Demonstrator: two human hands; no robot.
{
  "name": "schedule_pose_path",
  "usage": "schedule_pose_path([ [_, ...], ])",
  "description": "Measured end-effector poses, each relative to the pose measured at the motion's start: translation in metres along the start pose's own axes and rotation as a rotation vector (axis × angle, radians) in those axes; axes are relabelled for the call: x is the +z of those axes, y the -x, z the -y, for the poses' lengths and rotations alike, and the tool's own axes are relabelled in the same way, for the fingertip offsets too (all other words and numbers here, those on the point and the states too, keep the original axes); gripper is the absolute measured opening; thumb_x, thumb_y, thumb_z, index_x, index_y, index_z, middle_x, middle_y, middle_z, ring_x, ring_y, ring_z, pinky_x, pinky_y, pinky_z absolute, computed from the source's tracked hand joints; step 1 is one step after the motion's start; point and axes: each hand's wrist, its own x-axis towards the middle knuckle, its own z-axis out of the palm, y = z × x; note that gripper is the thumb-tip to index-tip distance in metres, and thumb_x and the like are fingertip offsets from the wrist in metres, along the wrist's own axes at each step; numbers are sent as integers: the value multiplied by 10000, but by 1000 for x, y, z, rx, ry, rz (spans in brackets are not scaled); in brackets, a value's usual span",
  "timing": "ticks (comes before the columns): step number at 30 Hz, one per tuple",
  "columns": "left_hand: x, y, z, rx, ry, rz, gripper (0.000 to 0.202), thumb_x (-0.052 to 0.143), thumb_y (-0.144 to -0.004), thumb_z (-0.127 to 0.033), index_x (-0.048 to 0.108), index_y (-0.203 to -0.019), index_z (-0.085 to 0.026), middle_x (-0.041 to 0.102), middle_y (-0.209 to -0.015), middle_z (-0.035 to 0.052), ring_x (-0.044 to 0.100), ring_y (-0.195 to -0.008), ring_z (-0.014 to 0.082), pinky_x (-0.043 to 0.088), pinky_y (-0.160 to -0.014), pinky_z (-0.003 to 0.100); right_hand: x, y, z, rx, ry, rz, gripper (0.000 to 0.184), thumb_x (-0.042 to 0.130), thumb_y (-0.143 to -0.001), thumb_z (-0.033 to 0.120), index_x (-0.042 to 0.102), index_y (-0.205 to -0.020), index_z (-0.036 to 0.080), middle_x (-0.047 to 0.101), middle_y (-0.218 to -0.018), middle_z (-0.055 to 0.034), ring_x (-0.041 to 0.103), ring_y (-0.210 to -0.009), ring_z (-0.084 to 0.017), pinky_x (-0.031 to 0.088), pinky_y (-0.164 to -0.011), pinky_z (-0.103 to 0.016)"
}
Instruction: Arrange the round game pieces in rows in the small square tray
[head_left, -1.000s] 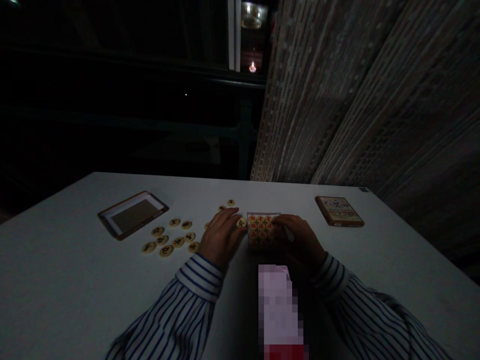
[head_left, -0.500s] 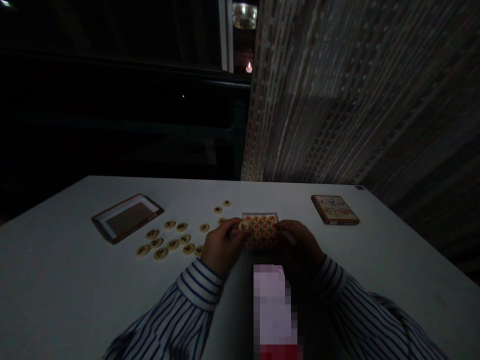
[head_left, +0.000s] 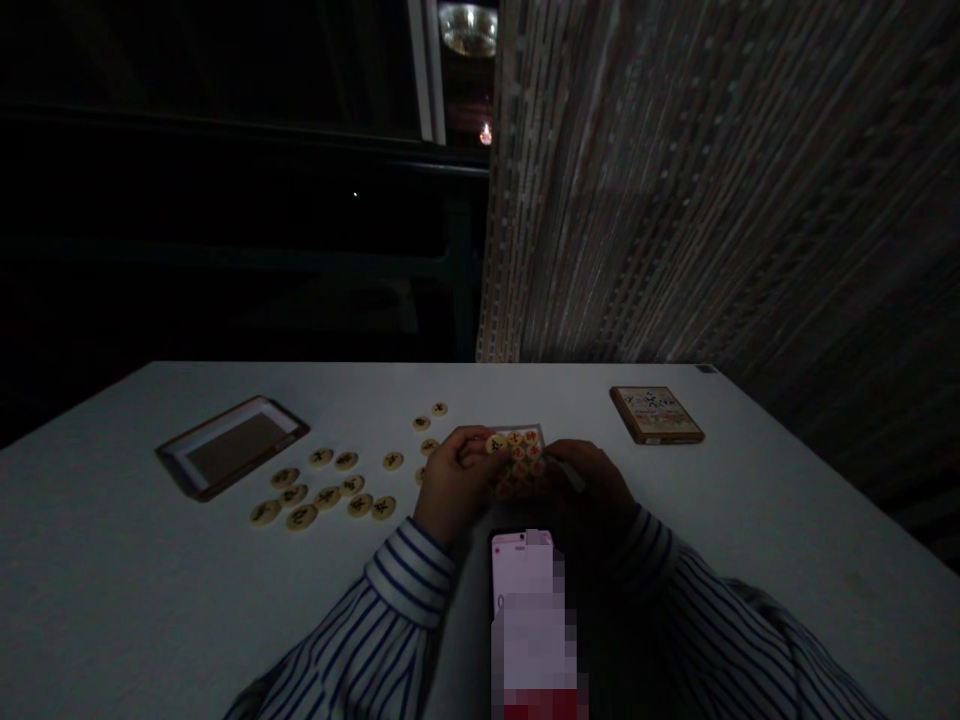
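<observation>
A small clear box (head_left: 525, 436) packed with round red-marked game pieces sits on the white table (head_left: 112, 580) in front of me. My left hand (head_left: 454, 485) is curled at the box's left edge, its fingertips pinching a black-marked round piece (head_left: 493, 444) over the box's near-left corner. My right hand (head_left: 596, 482) rests against the box's right side with fingers bent, steadying it. Several loose black-marked pieces (head_left: 322, 495) lie scattered on the table to the left of my left hand.
An open brown box lid or tray (head_left: 229, 455) lies at the far left. A closed brown printed box (head_left: 655, 412) sits at the far right. A phone (head_left: 521, 570) with a lit screen lies between my forearms. A beaded curtain hangs behind the table.
My left hand lifted a black-marked piece from the table beside the box and brought it over the box's left corner. The view drifted, shifting everything slightly left.
</observation>
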Motion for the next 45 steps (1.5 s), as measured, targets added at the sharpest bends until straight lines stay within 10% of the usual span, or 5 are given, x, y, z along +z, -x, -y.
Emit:
schedule_pose_path([
  [45, 10, 16, 11, -126, 45, 137, 262, 597, -675, -302, 650, -882, -150, 681, -854, 60, 624, -776, 175, 494, -746, 320, -1, 2, 21, -150, -73, -86, 256, 500, -782, 233, 542, -1030, 191, 633, -925, -72, 562, -801, -166, 434, -711, -316],
])
